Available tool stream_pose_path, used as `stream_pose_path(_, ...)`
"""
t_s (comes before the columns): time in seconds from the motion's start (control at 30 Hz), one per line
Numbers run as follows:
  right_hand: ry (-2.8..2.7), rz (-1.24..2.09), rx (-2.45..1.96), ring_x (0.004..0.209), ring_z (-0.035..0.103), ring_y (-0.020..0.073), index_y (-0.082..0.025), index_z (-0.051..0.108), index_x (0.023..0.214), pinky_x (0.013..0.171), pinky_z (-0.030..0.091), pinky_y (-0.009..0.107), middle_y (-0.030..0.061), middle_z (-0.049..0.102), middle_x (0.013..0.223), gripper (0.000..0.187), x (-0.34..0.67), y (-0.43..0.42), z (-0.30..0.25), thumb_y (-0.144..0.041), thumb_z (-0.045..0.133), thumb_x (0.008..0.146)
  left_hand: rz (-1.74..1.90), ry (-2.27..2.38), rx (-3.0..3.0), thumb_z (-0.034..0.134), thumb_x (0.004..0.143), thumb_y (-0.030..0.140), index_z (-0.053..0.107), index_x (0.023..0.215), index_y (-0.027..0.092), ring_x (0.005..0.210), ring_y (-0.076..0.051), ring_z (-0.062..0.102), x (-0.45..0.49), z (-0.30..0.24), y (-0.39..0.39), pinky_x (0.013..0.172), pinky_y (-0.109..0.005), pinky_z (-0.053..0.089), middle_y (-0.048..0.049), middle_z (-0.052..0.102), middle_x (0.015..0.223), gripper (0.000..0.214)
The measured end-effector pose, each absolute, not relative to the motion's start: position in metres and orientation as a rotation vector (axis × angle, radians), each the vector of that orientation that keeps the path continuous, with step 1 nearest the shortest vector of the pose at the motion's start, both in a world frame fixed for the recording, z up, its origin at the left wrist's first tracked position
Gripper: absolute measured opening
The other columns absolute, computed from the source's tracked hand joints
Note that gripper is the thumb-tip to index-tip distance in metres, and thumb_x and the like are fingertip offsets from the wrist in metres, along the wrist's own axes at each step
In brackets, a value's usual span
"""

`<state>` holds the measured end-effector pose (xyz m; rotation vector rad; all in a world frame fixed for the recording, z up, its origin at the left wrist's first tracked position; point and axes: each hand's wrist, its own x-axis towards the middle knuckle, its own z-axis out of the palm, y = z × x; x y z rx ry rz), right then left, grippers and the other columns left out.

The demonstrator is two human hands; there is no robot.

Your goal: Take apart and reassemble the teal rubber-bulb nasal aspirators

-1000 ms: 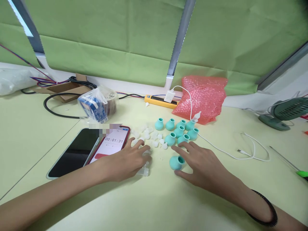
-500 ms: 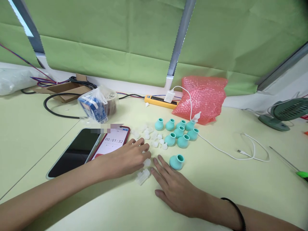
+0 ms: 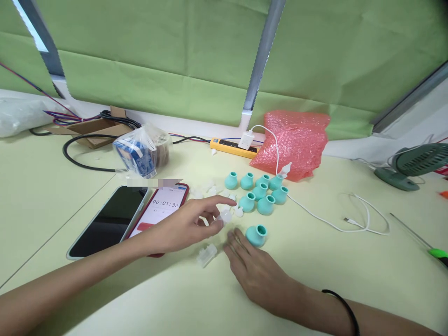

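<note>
My left hand (image 3: 205, 217) pinches a small translucent white plastic piece (image 3: 226, 215) between thumb and fingers, its index finger stretched out above it. My right hand (image 3: 254, 268) rests on the table with fingers extended close together, seemingly holding nothing; its thumb is hidden. Just beyond its fingers sits a teal squeeze bulb (image 3: 256, 236) with an open round mouth, tilted slightly. Below my left hand lies a clear ridged plastic block (image 3: 207, 255). Several more teal bulbs (image 3: 247, 202) stand grouped farther back, beside a scatter of small white translucent pieces (image 3: 212, 189), partly covered by my left hand.
Two phones lie at left, a dark-screened phone (image 3: 112, 221) and a red-cased phone (image 3: 164, 205) showing a timer. Behind are a bagged blue box (image 3: 136, 151), a yellow power strip (image 3: 227, 147) and pink bubble wrap (image 3: 294, 144). A white cable (image 3: 325, 223) and a screwdriver (image 3: 437, 253) lie right.
My left hand has lifted a translucent piece from the table and moved it slightly right and up. The right hand's spread fingers have drawn together.
</note>
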<state>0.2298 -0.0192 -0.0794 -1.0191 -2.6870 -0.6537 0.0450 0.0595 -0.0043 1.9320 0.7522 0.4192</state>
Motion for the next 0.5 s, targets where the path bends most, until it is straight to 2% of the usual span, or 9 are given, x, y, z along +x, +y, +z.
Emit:
stream_pose_path(0.1, -2.723, -0.666, -0.956, 0.096, 0.055, 0.0323, 0.001, 0.058, 0.095, 0.075, 0.051, 0.038, 0.0223, 0.061, 0.098, 0.033, 0.231, -0.02, -0.076, 0.002, 0.04, 0.068, 0.397, 0.665, 1.437, 0.043, 0.082, 0.023, 0.047, 0.106, 0.02, 0.065, -0.013, 0.057, 0.048, -0.005, 0.06, 0.066, -0.031, 0.047, -0.0044, 0.058, 0.086, 0.025)
stream_pose_path(0.27, -2.773, -0.525, -0.973, 0.083, 0.06, 0.0263, 0.0, 0.061, 0.09, 0.065, 0.053, 0.031, 0.018, 0.065, 0.085, 0.036, 0.235, -0.022, -0.058, 0.006, 0.041, 0.061, 0.39, 0.607, 1.073, 0.056, 0.076, 0.019, 0.049, 0.097, 0.016, 0.071, -0.016, 0.06, 0.052, -0.011, 0.056, 0.072, -0.033, 0.046, -0.0083, 0.06, 0.09, 0.022)
stream_pose_path(0.4, -2.803, -0.394, -0.995, 0.07, 0.059, 0.0219, -0.003, 0.059, 0.089, 0.051, 0.05, 0.028, 0.0145, 0.062, 0.075, 0.028, 0.238, -0.021, -0.054, 0.001, 0.045, 0.065, 0.351, 0.507, 0.975, 0.047, 0.083, 0.022, 0.042, 0.105, 0.02, 0.076, -0.018, 0.061, 0.056, -0.009, 0.047, 0.071, -0.035, 0.046, -0.01, 0.058, 0.099, 0.023)
stream_pose_path(0.5, -2.785, -0.329, -0.979, 0.064, 0.056, 0.0186, -0.005, 0.058, 0.088, 0.046, 0.046, 0.025, 0.013, 0.061, 0.076, 0.025, 0.24, -0.02, -0.054, 0.001, 0.04, 0.07, 0.347, 0.44, 0.987, 0.04, 0.086, 0.022, 0.04, 0.104, 0.02, 0.081, -0.018, 0.058, 0.057, -0.007, 0.041, 0.073, -0.037, 0.044, -0.0098, 0.056, 0.102, 0.018)
